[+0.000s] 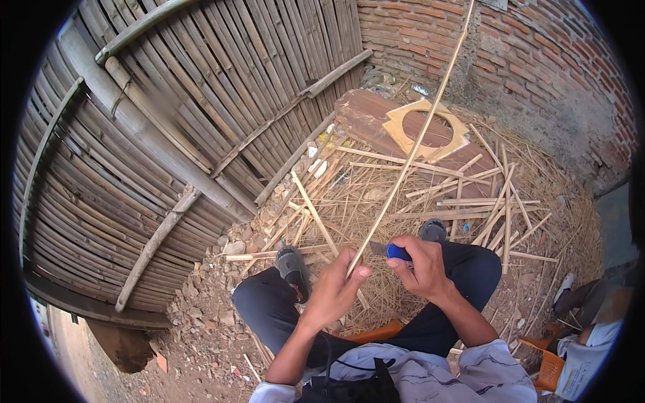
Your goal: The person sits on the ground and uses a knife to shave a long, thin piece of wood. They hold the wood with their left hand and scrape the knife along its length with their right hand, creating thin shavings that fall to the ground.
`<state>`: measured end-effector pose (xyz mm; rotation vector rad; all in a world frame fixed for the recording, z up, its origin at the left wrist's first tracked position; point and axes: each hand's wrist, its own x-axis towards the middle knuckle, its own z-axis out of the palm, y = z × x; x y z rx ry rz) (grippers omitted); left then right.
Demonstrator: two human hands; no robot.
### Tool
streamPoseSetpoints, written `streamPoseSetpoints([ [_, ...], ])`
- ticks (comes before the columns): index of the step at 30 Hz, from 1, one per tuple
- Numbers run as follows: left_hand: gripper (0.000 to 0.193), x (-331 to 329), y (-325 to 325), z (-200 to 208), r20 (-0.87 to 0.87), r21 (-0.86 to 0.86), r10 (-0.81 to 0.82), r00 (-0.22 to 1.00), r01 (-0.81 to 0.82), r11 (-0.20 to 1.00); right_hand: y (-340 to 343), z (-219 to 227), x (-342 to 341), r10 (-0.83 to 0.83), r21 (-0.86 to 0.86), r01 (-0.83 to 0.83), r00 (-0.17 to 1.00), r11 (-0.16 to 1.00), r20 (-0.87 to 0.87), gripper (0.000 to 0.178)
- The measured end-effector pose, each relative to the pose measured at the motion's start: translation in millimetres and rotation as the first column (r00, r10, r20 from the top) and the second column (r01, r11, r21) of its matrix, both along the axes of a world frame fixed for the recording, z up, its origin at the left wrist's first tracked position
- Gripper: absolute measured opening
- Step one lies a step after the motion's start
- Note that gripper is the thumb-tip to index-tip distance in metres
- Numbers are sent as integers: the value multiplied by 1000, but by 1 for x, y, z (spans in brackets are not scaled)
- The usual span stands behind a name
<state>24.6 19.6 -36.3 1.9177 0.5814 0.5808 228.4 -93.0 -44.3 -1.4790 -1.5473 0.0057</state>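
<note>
A long, thin bamboo strip [410, 158] slants up from my lap toward the brick wall. Its lower end is gripped in my left hand [332, 289], with the fingers closed round it. Just to the right, my right hand [424, 270] is wrapped round a knife [398, 252] with a blue handle. The short, dark blade points left, close to the strip and my left fingers; I cannot tell whether it touches the strip. Below and between my legs lies a heap of fine bamboo shavings [363, 201].
Several split bamboo pieces [487, 201] lie on the shavings ahead. A light board with a round hole [459, 129] rests on a brown plank [363, 117]. A bamboo fence [195, 80] stands left, a brick wall [537, 67] behind. Another person's foot [564, 285] and an orange chair [551, 368] are at right.
</note>
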Motion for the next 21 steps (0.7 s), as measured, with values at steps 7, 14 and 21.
streamPoseSetpoints([
  [7,33,0,-7,14,-17,-51,-25,1000,24,998,1,6,-16,12,83,-25,988,996,154,31],
  [14,34,1,-11,15,-2,77,2,1000,-2,997,2,14,-25,-26,67,14,983,998,181,33],
  [21,39,0,-24,22,1,128,101,995,-100,987,1,15,-28,-51,77,37,981,996,186,33],
])
